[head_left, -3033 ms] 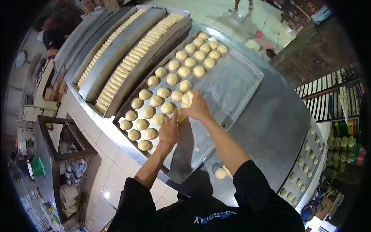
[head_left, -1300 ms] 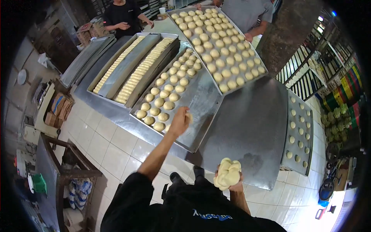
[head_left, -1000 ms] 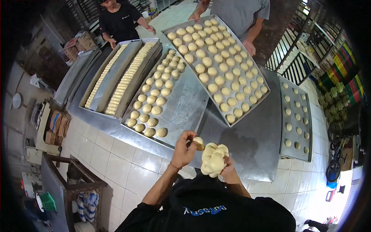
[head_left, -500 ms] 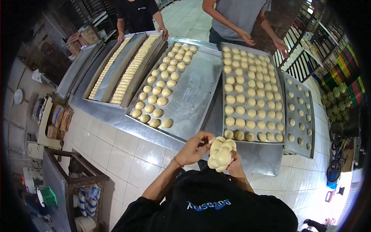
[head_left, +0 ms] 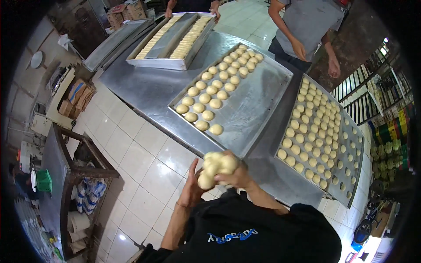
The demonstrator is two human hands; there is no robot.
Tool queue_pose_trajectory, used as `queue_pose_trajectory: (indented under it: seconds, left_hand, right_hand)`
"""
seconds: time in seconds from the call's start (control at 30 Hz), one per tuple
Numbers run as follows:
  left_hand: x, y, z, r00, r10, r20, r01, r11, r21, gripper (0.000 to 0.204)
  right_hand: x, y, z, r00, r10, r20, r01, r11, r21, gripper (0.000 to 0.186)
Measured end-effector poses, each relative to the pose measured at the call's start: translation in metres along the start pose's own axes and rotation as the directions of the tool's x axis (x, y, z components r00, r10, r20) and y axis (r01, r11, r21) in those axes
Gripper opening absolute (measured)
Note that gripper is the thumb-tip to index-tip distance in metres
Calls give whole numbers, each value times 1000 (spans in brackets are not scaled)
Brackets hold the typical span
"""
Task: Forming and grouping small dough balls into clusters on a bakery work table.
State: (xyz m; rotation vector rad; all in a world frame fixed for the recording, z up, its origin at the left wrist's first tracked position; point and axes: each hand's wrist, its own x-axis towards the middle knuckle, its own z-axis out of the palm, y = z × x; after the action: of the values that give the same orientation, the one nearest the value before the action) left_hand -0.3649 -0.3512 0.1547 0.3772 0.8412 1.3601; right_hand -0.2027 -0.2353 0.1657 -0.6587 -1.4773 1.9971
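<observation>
A clump of pale, smooth dough balls (head_left: pixel 217 165) is held between my two hands, above the near edge of the steel table. My left hand (head_left: pixel 190 188) cups its left side, fingers pointing up. My right hand (head_left: pixel 237 175) grips it from the right, with fingers partly hidden behind the dough. Just beyond them lies a shallow metal tray (head_left: pixel 254 107), its left part set with rows of round dough balls (head_left: pixel 211 90) and its right part bare metal.
Right of it lies a tray (head_left: pixel 301 177) full of dough balls, beside another tray (head_left: pixel 345 195) with sparser pieces. A co-worker's hands (head_left: pixel 215 9) hold a deep tray (head_left: pixel 158 64) of dough rolls at the far left. Another person (head_left: pixel 302 30) stands behind the table. A wooden-framed stand (head_left: pixel 94 172) is at left.
My view has swung right. The dough clump has moved left into both hands, and my left fingers have opened out around it. The deep tray has shifted away toward the far edge.
</observation>
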Motion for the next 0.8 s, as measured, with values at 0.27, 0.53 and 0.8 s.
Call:
queue_pose_trajectory:
  seconds: [0.27, 0.53, 0.8]
  left_hand:
    - [-114, 42, -147, 955, -47, -292, -108, 863, -494, 59]
    - [-167, 134, -257, 905, 119, -409, -236, 939, -249, 58]
    - [-191, 217, -378, 965, 180, -189, -229, 931, -283, 65]
  right_hand:
    - [66, 55, 211, 937, 95, 335, 149, 759, -634, 69]
    - [131, 89, 359, 856, -27, 516, 354, 758, -547, 125]
    - [264, 126, 466, 898, 50, 437, 29, 984, -173, 38]
